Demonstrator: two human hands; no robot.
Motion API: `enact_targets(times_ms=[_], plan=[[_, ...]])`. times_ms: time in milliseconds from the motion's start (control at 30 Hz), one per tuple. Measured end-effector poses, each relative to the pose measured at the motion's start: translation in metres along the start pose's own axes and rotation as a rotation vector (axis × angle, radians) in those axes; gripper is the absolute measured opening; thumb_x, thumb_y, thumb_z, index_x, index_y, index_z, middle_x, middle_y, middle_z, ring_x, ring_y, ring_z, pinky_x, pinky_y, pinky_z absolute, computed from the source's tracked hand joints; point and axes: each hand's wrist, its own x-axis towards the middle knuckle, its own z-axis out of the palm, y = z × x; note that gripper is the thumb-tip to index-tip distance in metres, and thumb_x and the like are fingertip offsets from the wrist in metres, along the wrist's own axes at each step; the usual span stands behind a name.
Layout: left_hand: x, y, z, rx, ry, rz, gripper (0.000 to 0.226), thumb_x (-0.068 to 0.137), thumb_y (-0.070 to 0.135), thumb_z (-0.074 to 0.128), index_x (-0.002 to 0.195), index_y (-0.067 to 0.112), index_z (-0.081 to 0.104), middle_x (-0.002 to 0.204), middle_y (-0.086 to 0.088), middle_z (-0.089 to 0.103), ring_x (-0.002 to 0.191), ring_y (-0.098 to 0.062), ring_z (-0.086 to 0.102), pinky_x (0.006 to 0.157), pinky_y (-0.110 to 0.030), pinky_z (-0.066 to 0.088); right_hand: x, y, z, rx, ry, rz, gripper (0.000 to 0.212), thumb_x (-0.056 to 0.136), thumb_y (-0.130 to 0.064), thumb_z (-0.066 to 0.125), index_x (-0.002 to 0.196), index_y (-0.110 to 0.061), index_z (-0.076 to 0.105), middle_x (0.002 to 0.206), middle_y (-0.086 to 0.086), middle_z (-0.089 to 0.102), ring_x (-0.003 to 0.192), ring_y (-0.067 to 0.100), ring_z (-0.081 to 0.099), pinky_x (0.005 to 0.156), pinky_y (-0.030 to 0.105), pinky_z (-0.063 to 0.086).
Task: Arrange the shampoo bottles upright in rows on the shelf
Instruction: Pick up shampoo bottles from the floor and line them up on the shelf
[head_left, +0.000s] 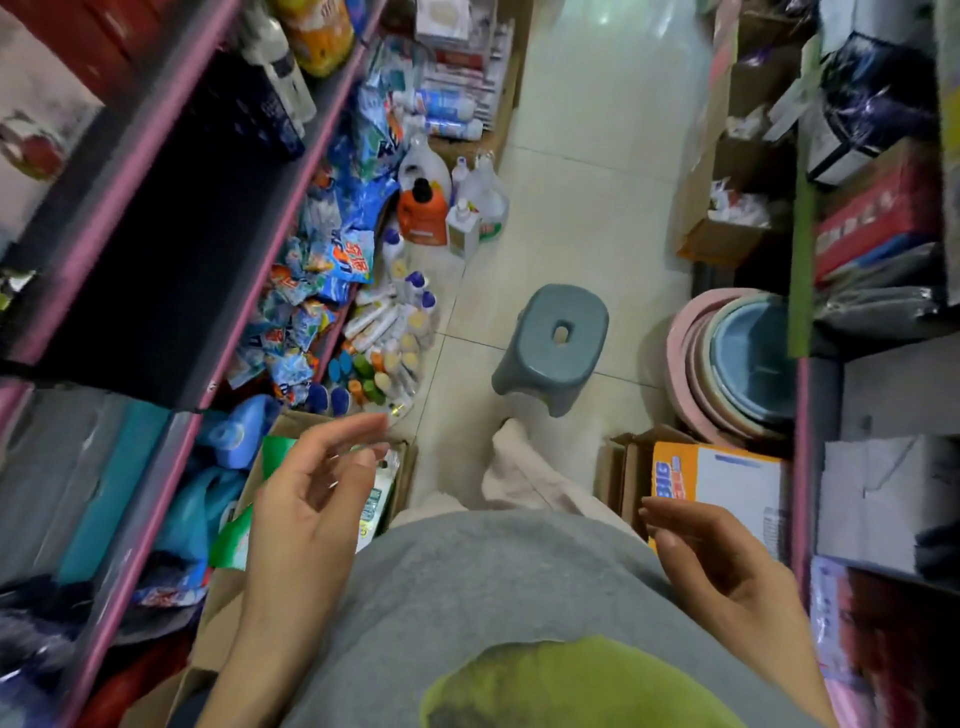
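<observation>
1. Shampoo bottles (387, 332) aren't on any shelf: a messy pile of them sits on the floor at the foot of the left shelf (156, 270), some standing, lots tipped over, caps in blue, green and orange.
2. That left shelf has a dark bare stretch in the middle, with detergent packets (332, 249) heaped on the level below.
3. Stacked plastic basins (737, 358) lean against the right-hand rack.
4. A grey step stool (556, 343) stands in the aisle, well apart from the bottle pile.
5. An orange jug (423, 210) with a black cap stands further down the aisle.
6. Left hand (306, 499) hovers over a cardboard box, fingers loosely spread, holding nothing.
7. Right hand (727, 566) is relaxed and half-curled, nothing in it either.
</observation>
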Motion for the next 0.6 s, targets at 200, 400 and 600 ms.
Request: enact_targets(times_ms=[200,400,600], plan=[[0.056,0.028,0.049,-0.050,0.071,-0.021,0.025,0.087,0.013,0.060,0.105,0.029,0.068,0.109,0.009,0.070,0.101,-0.012,0.066,0.088,-0.026,0.051,0.101,-0.042,-0.024,-0.040,-0.063,-0.071,0.032,0.085,0.001,0.061,0.090,-0.029,0.070,0.091,-0.018,0.071,0.082,-0.001,0.066,0.072,0.003,0.046],[0.088,0.046,0.066,-0.048,0.193,-0.061,0.032,0.092,0.007,0.055,0.104,0.034,0.068,0.106,0.009,0.071,0.098,-0.008,0.066,0.080,-0.013,0.049,0.176,-0.085,-0.025,-0.068,-0.184,-0.070,0.029,0.088,-0.003,0.060,0.089,-0.031,0.069,0.092,-0.015,0.072,0.083,0.004,0.068,0.076,0.025,0.055],[0.117,0.054,0.060,-0.083,0.297,-0.148,0.033,0.091,0.002,0.055,0.099,0.031,0.069,0.105,0.011,0.071,0.100,-0.009,0.065,0.084,-0.021,0.051,0.236,-0.133,0.006,-0.139,-0.288,-0.147,0.025,0.089,-0.009,0.059,0.089,-0.032,0.069,0.092,-0.021,0.071,0.085,-0.007,0.064,0.072,0.008,0.049]])
